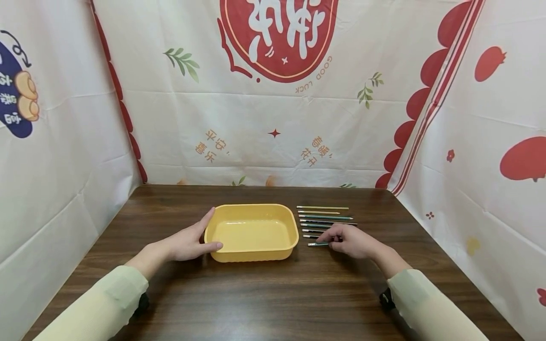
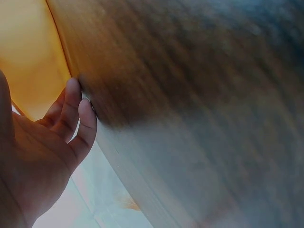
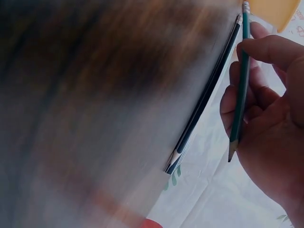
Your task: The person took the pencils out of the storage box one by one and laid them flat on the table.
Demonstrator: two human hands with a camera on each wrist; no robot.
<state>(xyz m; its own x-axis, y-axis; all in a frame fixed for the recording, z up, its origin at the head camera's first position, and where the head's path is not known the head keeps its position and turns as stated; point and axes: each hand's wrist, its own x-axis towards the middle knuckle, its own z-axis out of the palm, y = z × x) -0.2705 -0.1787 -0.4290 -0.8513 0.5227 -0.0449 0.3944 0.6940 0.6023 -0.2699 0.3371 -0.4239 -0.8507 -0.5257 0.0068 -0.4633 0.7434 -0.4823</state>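
A yellow plastic basin (image 1: 255, 256), rectangular with rounded corners, stands on the table with nothing inside. My left hand (image 1: 187, 241) holds its left end, the thumb over the front corner of the rim and the fingers along the outer side. In the left wrist view, fingertips (image 2: 72, 88) meet the basin's wall (image 2: 33, 52). To the basin's right, my right hand (image 1: 351, 240) pinches a green pencil (image 3: 243, 90) between thumb and fingers; its white eraser end points toward the basin. Several more pencils (image 1: 323, 207) lie in a row just beyond that hand, partly covered by it.
The dark wooden table (image 1: 273, 303) extends toward me in front of the basin. A white printed cloth (image 1: 264, 113) hangs behind the table, with more cloth at both sides. Dark bands show at both wrists below the pale sleeves (image 1: 426, 293).
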